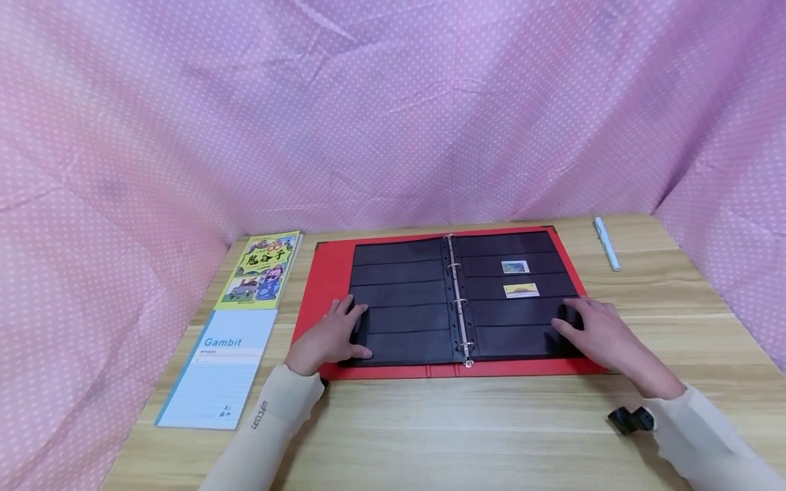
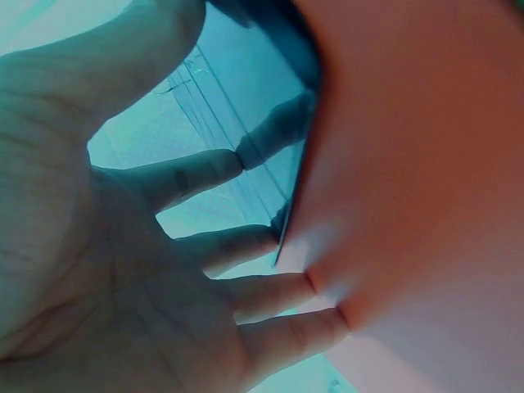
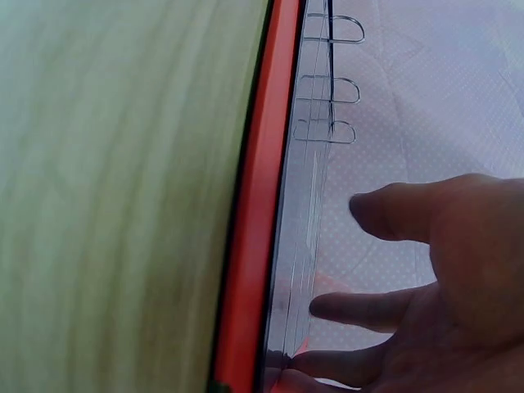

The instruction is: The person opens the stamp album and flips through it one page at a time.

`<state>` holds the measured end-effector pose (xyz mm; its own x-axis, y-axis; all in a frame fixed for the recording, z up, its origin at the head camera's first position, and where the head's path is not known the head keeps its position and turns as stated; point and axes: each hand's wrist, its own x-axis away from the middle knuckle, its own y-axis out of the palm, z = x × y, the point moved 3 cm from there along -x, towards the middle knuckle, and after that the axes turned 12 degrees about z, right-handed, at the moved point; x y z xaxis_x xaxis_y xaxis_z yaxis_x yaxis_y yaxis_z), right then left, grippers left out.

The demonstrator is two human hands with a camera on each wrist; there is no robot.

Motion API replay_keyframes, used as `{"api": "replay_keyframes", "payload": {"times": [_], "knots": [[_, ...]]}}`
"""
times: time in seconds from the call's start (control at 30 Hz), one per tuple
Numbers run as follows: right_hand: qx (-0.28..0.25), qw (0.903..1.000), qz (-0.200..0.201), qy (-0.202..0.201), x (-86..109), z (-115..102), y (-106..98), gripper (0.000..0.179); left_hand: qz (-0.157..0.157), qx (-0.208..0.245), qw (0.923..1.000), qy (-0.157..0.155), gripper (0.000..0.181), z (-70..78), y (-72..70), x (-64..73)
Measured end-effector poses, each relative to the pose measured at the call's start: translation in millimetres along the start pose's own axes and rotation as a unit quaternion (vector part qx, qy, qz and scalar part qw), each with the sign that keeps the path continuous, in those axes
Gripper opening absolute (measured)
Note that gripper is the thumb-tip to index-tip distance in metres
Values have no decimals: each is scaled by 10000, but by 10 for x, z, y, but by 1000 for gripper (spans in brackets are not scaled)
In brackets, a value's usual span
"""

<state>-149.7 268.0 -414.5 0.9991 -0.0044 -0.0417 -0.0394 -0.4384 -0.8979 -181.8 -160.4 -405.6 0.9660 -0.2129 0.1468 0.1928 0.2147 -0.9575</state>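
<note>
A red ring binder (image 1: 328,273) lies spread on the table, with a black left pocket page (image 1: 402,294) and a black right pocket page (image 1: 512,341). Two stamps, a blue-green one (image 1: 514,266) and a yellow one (image 1: 520,290), sit in the right page's strips. My left hand (image 1: 331,334) rests with spread fingers at the left page's outer edge; in the left wrist view its fingertips (image 2: 327,323) touch page and cover. At the right page's outer edge is my right hand (image 1: 604,334), thumb apart from the fingers. Neither hand grips anything.
Left of the binder lie a yellow illustrated book (image 1: 258,273) and, nearer me, a pale blue notebook (image 1: 217,368). A light blue pen (image 1: 606,244) lies at the back right. Metal rings (image 1: 457,300) stand up along the binder's spine. Pink dotted cloth (image 1: 393,123) hangs behind the table.
</note>
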Motion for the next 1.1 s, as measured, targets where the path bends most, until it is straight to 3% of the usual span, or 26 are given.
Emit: {"api": "replay_keyframes", "payload": {"times": [0.33,0.53,0.7,1.1], "knots": [[-558,9979,295,-116,6,-19,-77,63,-48,-126,9999,60,93,23,3,8],[-892,9899,1004,-443,61,-112,-272,50,-136,-139,9998,-52,94,39,5,19],[-1132,9796,1411,-877,106,-313,-381,39,-100,-129,9998,-70,94,38,-4,23],[-1505,9664,1069,-1791,195,-795,-386,35,-105,-125,9999,-48,92,36,2,38]]}}
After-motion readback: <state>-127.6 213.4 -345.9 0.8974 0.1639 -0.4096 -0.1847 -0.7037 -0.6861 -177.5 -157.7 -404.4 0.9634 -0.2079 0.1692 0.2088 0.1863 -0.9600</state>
